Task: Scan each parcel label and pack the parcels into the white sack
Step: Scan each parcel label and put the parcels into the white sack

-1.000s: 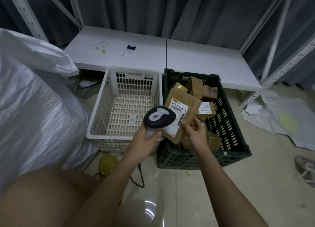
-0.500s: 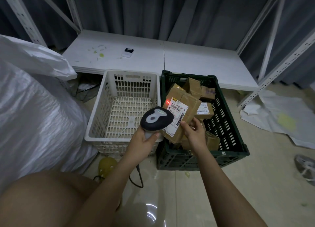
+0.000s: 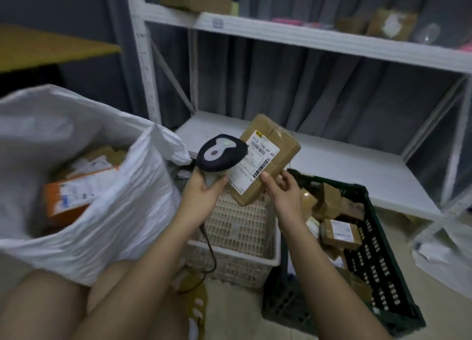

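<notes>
My right hand (image 3: 281, 189) holds a brown cardboard parcel (image 3: 278, 150) by its lower right edge, white label (image 3: 251, 164) facing me. My left hand (image 3: 204, 189) grips the handle of a dark barcode scanner (image 3: 221, 154), whose head sits just left of the label and overlaps its corner. Both are lifted above the white basket (image 3: 237, 253). The white sack (image 3: 122, 204) stands open at the left, holding an orange box (image 3: 69, 199) and several other parcels. More brown parcels (image 3: 339, 233) lie in the dark green crate (image 3: 378, 270) at the right.
A white metal shelf rack (image 3: 319, 38) stands behind, with boxes on its upper shelf and a low white board (image 3: 344, 166) under it. The scanner's cable (image 3: 212, 250) trails down to the floor. My bare knees fill the lower left. White sheeting (image 3: 439, 253) lies at the far right.
The view has swung up and left, bringing the sack's open mouth into sight. Both hands have risen with scanner and parcel above the basket. The red scan light on the label has gone.
</notes>
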